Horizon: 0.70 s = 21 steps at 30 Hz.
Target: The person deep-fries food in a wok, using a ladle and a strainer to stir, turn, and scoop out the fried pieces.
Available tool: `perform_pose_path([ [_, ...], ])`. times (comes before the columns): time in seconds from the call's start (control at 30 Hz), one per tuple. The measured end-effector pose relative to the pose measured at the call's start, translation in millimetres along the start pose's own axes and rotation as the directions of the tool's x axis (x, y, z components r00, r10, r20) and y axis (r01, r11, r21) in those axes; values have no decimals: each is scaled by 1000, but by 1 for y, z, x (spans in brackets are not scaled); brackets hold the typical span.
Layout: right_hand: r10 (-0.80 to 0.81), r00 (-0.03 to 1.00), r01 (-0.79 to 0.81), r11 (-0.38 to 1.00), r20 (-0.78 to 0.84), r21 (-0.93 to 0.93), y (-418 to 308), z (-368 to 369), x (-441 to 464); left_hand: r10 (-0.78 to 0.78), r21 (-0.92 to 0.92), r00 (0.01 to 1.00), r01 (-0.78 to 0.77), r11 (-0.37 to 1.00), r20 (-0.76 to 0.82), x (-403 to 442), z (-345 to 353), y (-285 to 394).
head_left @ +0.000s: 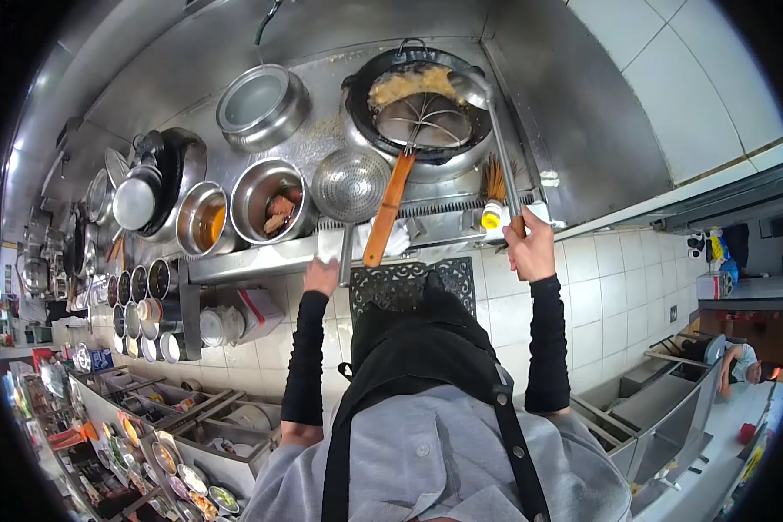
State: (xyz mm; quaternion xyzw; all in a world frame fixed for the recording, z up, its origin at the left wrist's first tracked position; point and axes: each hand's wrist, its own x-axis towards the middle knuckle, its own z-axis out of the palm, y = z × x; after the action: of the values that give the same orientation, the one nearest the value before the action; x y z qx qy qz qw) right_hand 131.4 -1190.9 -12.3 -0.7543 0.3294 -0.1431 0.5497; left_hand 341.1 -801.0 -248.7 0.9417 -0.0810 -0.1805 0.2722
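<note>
On the steel counter (322,104) stand 2 adjacent open pots (250,190).

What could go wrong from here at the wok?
The frothy yellowish liquid in the wok might splash if the right hand jerks the ladle. The mesh strainer has its wooden handle pointing toward the apron, so a bump could perhaps tip it.

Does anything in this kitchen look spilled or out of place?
Yes, slightly: yellowish residue is spattered on the steel cooktop between the round pot and the wok, outside either vessel. The skimmer's wooden handle also seems to poke past the front edge, so it might get bumped.
</note>
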Motion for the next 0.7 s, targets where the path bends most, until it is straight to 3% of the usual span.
perform_pose_path([
  [0.03, -62, 998, 62, 992, 7, -111, 0, -7, 18, -106, 45, 980, 100, 994, 167, 6, 16, -22],
  [0.07, -123, 992, 127, 967, 28, -220, 0, -11, 36, -281, -348, 891, 406, 845, 357, -13, 5, 1],
  [0.1, -177, 983, 185, 927, 53, -326, 1, -16, 54, -322, -587, 743, 664, 464, 587, -32, -7, 25],
  [0.13, -262, 963, 263, 872, 59, -414, 6, -16, 75, -222, -694, 767, 640, 330, 602, -25, 5, 11],
  [0.2, -194, 977, 214, 889, 91, -405, 10, -15, 109, -20, -822, 822, 569, 5, 569, 2, 26, -28],
  [0.23, -229, 966, 257, 857, 118, -447, 16, -11, 131, 398, -645, 706, 703, -299, 586, 0, 8, -22],
  [0.3, -349, 922, 384, 761, 170, -522, 31, -1, 173, 176, -665, 784, 604, -440, 595, -6, -22, 18],
  [0.33, -338, 929, 366, 769, 153, -524, 35, 8, 187, 16, -678, 778, 557, -480, 628, -15, -45, 64],
  [0.37, -361, 924, 372, 763, 129, -529, 43, 13, 190, 112, -591, 746, 600, -540, 656, -7, -49, 60],
  [0.43, -417, 906, 387, 751, 70, -535, 34, 25, 191, 182, -630, 748, 643, -436, 638, -1, -51, 64],
  [0.53, -418, 903, 410, 767, 100, -493, 29, -4, 175, 40, -763, 804, 578, -289, 593, -18, -65, 95],
  [0.57, -431, 894, 435, 772, 123, -463, 24, -18, 168, -18, -826, 837, 536, -175, 547, -29, -71, 109],
  [0.63, -367, 913, 408, 806, 178, -429, -1, -41, 148, -106, -898, 899, 433, 77, 424, -49, -86, 139],
  [0.7, -226, 954, 293, 847, 199, -443, 11, -45, 155, -159, -920, 937, 339, 196, 312, -67, -102, 163],
])
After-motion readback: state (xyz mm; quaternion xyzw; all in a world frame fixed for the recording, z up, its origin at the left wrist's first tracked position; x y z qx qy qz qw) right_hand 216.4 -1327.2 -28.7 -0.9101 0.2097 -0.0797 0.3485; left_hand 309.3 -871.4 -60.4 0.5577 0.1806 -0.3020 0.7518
